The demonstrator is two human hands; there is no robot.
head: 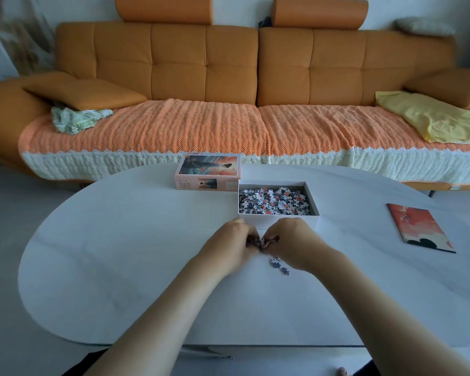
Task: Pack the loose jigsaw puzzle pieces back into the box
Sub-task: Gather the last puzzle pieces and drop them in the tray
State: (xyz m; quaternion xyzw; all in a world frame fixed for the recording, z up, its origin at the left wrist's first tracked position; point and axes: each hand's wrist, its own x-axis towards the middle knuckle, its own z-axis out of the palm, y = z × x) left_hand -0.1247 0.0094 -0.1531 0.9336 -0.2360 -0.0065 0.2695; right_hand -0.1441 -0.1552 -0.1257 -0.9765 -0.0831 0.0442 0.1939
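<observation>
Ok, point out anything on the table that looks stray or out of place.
A few stray puzzle pieces lie on the table just behind both hands, left and right, which cup a bunch together. The open box and lid sit squarely; nothing spilled.

Orange sofa [201,66], white table [120,240]

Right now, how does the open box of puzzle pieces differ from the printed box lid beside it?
The open box is plain white and holds a heap of jigsaw pieces; the box lid carries an orange picture and shows no pieces. The open box sits nearer the hands, the box lid farther back and left. Both rest on the white table, corners nearly touching.
</observation>
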